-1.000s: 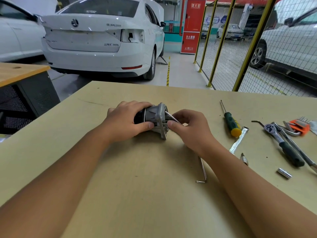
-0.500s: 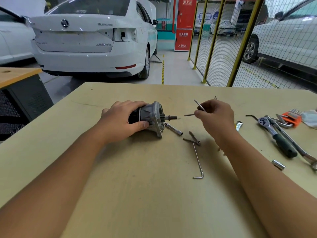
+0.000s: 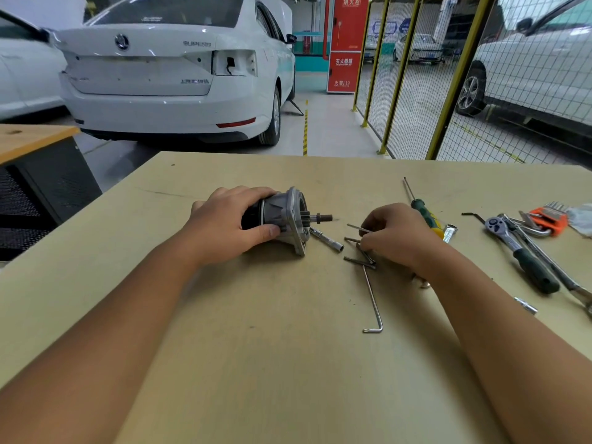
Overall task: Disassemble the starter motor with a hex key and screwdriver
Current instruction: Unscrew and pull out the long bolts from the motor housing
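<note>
Head view: starter motor (image 3: 282,216) lying on its side on the tan table (image 3: 256,363), shaft end pointing right. Left hand (image 3: 224,225) wrapped around its dark body, thumb on the grey metal end. Right hand (image 3: 400,238) well apart from the left, low over the table, fingers curled and pinching a thin metal rod (image 3: 358,228). Two or three more dark pins (image 3: 358,261) lying just under that hand. Long hex key (image 3: 371,299) flat on the table, bent end nearest the camera. Small silver socket piece (image 3: 326,240) just beside the motor's flange. Screwdriver (image 3: 423,209) with green and yellow handle behind the right hand. Ratchet wrench (image 3: 519,251) and orange hex key set (image 3: 547,219) far right. White car (image 3: 166,75) parked behind the table.
</note>
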`<state>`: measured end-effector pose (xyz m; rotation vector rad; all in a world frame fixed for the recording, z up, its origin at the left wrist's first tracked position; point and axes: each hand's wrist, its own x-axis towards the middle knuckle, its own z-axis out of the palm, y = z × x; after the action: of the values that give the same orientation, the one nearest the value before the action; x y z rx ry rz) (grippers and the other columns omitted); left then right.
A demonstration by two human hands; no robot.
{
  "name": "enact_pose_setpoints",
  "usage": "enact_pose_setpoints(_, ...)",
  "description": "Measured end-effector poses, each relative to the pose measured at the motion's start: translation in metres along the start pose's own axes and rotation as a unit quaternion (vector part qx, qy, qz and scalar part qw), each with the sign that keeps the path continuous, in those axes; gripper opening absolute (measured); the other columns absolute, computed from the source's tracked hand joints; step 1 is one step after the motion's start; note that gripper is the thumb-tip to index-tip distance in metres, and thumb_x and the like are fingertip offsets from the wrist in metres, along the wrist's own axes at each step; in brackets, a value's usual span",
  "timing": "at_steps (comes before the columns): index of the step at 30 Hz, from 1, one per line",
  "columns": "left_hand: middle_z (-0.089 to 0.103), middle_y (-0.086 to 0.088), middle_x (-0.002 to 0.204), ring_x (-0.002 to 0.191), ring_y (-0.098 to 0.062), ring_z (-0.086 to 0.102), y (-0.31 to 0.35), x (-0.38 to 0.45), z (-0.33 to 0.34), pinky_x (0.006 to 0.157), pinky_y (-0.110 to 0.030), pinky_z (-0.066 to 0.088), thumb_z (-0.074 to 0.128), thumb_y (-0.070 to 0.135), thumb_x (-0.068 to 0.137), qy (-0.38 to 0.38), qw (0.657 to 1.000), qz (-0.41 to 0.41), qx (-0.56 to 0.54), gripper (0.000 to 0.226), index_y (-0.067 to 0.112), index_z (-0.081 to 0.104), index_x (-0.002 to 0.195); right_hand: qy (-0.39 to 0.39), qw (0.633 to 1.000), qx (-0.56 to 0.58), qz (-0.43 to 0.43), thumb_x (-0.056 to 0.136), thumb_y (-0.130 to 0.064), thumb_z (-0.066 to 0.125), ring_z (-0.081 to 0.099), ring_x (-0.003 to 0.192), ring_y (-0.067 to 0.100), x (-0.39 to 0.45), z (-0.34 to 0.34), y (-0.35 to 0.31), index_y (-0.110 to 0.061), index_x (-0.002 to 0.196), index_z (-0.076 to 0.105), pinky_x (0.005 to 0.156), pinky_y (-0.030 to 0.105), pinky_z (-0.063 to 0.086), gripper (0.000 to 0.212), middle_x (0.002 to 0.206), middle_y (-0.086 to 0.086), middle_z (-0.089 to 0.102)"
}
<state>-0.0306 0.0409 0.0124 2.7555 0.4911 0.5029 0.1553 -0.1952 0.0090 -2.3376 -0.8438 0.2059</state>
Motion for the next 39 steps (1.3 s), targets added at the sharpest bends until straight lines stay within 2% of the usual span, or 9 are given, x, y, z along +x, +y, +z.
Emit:
enact_pose_setpoints(9, 0.052, 0.025, 0.120, 0.124, -0.020, 0.048, 0.000, 0.000, -0.001, 0.098, -0.050, 0.039, 0.051, 0.079, 0.074, -0.004, 1.000, 0.000, -0.002, 0.071, 0.054, 0.044, 0.140, 0.016, 1.000, 0.007, 0.005, 0.080, -0.023, 0.073, 0.063, 0.081, 0.012, 0.000, 0.001, 0.002, -0.026, 0.080, 0.071, 0.056, 0.022, 0.043, 0.003, 0.082, -0.004, 0.069)
enact_pose_setpoints(16, 0.057, 0.023, 0.132, 0.126, -0.020, 0.047, 0.001, -0.001, -0.002, 0.100, -0.049, 0.036, 0.051, 0.075, 0.078, -0.009, 1.000, -0.002, -0.011, 0.067, 0.054, 0.044, 0.141, 0.078, 0.994, 0.070, 0.010, 0.091, -0.040, 0.068, 0.063, 0.079, 0.017, 0.001, 0.005, 0.004, -0.020, 0.081, 0.068, 0.060, 0.026, 0.043, 0.022, 0.082, 0.001, 0.072)
enact_pose_setpoints(20, 0.057, 0.022, 0.136, 0.130, -0.021, 0.046, 0.002, -0.002, -0.004, 0.103, -0.051, 0.036, 0.051, 0.070, 0.080, -0.015, 1.000, -0.001, -0.018, 0.065, 0.052, 0.045, 0.142, 0.142, 0.979, 0.145, -0.027, 0.086, -0.041, 0.073, 0.059, 0.067, 0.015, -0.002, 0.009, -0.002, -0.016, 0.072, 0.063, 0.060, 0.029, 0.043, 0.031, 0.072, 0.002, 0.068)
enact_pose_setpoints(22, 0.058, 0.021, 0.136, 0.130, -0.020, 0.046, 0.002, -0.003, -0.005, 0.105, -0.051, 0.036, 0.052, 0.067, 0.080, -0.015, 1.000, 0.001, -0.027, 0.064, 0.052, 0.046, 0.142, 0.161, 0.971, 0.161, -0.070, 0.080, -0.048, 0.077, 0.053, 0.062, 0.008, -0.006, 0.011, -0.007, -0.020, 0.065, 0.058, 0.061, 0.029, 0.042, 0.037, 0.064, -0.008, 0.061)
enact_pose_setpoints(26, 0.060, 0.022, 0.136, 0.129, -0.018, 0.048, 0.000, -0.005, -0.008, 0.110, -0.054, 0.036, 0.057, 0.061, 0.080, -0.015, 0.998, 0.014, -0.065, 0.062, 0.050, 0.051, 0.141, 0.110, 0.969, 0.158, -0.157, 0.063, -0.068, 0.081, 0.061, 0.079, -0.004, -0.019, 0.016, -0.021, -0.035, 0.088, 0.067, 0.070, 0.025, 0.048, 0.044, 0.093, -0.022, 0.068)
enact_pose_setpoints(29, 0.060, 0.020, 0.138, 0.130, -0.017, 0.049, -0.005, -0.004, -0.010, 0.113, -0.055, 0.036, 0.060, 0.058, 0.080, -0.025, 0.995, 0.022, -0.090, 0.064, 0.047, 0.054, 0.142, 0.052, 0.966, 0.111, -0.228, 0.056, -0.065, 0.086, 0.056, 0.110, -0.011, -0.024, 0.023, -0.032, -0.038, 0.120, 0.065, 0.089, 0.017, 0.044, 0.073, 0.114, -0.028, 0.064)
enact_pose_setpoints(31, 0.062, 0.017, 0.137, 0.131, -0.018, 0.051, -0.009, -0.003, -0.011, 0.114, -0.055, 0.036, 0.064, 0.055, 0.079, -0.033, 0.993, 0.031, -0.112, 0.064, 0.045, 0.056, 0.142, 0.019, 0.961, 0.078, -0.264, 0.055, -0.055, 0.091, 0.054, 0.119, -0.005, -0.023, 0.030, -0.039, -0.036, 0.133, 0.058, 0.099, 0.023, 0.044, 0.086, 0.125, -0.022, 0.062)
enact_pose_setpoints(37, 0.065, 0.017, 0.132, 0.129, -0.013, 0.055, -0.016, -0.003, -0.010, 0.115, -0.050, 0.040, 0.066, 0.063, 0.072, -0.036, 0.985, 0.047, -0.162, 0.062, 0.057, 0.058, 0.133, 0.022, 0.964, 0.056, -0.259, 0.052, -0.061, 0.087, 0.046, 0.132, 0.000, -0.015, 0.040, -0.046, -0.047, 0.146, 0.036, 0.102, 0.025, 0.041, 0.108, 0.142, -0.019, 0.053)
enact_pose_setpoints(39, 0.065, 0.017, 0.132, 0.129, -0.011, 0.057, -0.018, -0.003, -0.010, 0.114, -0.048, 0.042, 0.068, 0.062, 0.071, -0.035, 0.982, 0.044, -0.178, 0.061, 0.060, 0.056, 0.131, 0.006, 0.967, 0.061, -0.249, 0.053, -0.059, 0.086, 0.046, 0.132, -0.001, -0.013, 0.043, -0.046, -0.047, 0.147, 0.036, 0.104, 0.026, 0.042, 0.108, 0.143, -0.020, 0.053)
